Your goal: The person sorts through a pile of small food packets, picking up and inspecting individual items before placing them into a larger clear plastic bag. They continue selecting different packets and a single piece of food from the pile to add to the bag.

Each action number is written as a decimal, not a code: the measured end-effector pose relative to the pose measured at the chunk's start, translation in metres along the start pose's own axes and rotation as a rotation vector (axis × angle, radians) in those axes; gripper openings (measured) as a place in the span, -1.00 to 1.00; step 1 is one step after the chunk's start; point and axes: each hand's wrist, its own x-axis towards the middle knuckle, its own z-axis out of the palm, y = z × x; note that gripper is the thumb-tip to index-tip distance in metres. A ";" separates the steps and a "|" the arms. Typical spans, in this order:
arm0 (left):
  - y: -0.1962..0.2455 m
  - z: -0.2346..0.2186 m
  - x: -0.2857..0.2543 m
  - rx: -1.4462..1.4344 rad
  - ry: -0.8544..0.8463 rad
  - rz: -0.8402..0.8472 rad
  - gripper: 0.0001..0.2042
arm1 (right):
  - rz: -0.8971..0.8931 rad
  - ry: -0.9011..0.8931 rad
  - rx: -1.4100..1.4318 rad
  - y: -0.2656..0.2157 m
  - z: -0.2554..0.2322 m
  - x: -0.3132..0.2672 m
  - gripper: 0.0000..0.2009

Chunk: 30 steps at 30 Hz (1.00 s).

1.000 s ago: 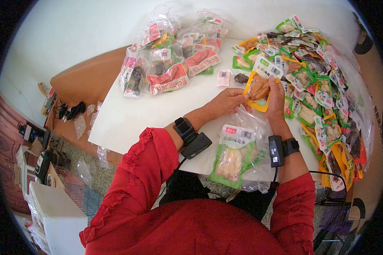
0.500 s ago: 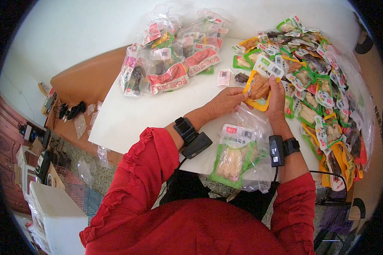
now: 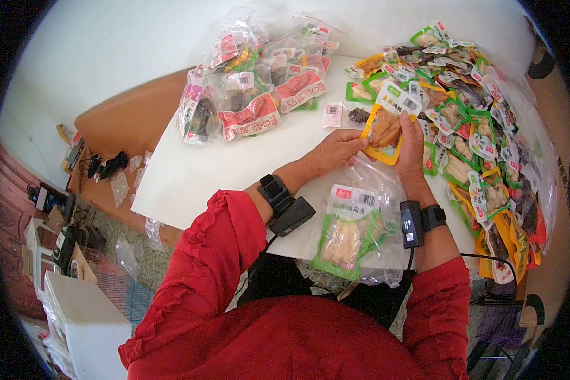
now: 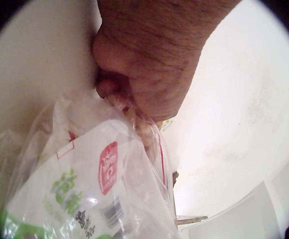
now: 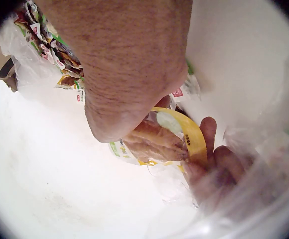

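Observation:
Both hands hold a yellow-edged vacuum food pouch [image 3: 385, 130] with a white label and brown meat showing through its window. My left hand [image 3: 337, 152] pinches its lower left edge. Along the right edge, my right hand [image 3: 410, 149] grips it, thumb on the front. In the right wrist view the pouch's yellow rim [image 5: 196, 142] runs between the two hands. Below the hands lies a clear zip bag [image 3: 391, 253] with a green-edged pouch [image 3: 342, 237] of pale meat inside, at the table's front edge. That bag's plastic covers much of the left wrist view.
A large heap of food pouches [image 3: 459, 114] spreads over the right side of the white table [image 3: 171, 183]. Several filled clear bags [image 3: 250, 114] stand at the back left. A small white label [image 3: 333, 116] and a dark pouch [image 3: 359, 116] lie behind the hands.
Both hands keep their hold on the yellow-edged pouch, which shifts only very slightly. The bag below stays where it was.

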 end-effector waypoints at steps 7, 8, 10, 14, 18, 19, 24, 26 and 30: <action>-0.002 -0.001 0.001 0.032 -0.003 -0.004 -0.69 | -0.011 -0.027 0.013 0.003 -0.002 0.003 -0.75; -0.002 -0.001 0.001 0.025 0.005 -0.006 -0.70 | -0.015 -0.030 0.002 0.004 -0.003 0.003 -0.75; -0.002 -0.001 0.001 0.019 0.013 -0.009 -0.71 | -0.019 -0.024 0.005 0.004 -0.002 0.003 -0.75; 0.000 0.000 0.000 -0.002 0.014 -0.020 -0.72 | 0.001 -0.010 0.006 0.001 0.000 0.001 -0.76; 0.001 0.000 0.000 -0.014 0.010 -0.029 -0.73 | 0.007 -0.002 -0.004 0.000 0.001 0.000 -0.76; 0.001 0.000 0.000 -0.014 0.010 -0.029 -0.73 | 0.002 0.000 -0.001 0.000 0.001 0.001 -0.77; -0.001 -0.004 0.001 -0.008 -0.024 -0.061 -0.75 | 0.015 -0.005 0.007 0.003 -0.002 0.003 -0.77; -0.001 -0.001 0.001 -0.005 -0.007 -0.035 -0.74 | -0.022 -0.021 0.003 0.004 -0.002 0.004 -0.77; 0.000 0.000 0.000 0.000 0.012 -0.010 -0.72 | -0.005 -0.012 0.031 0.002 0.000 0.002 -0.77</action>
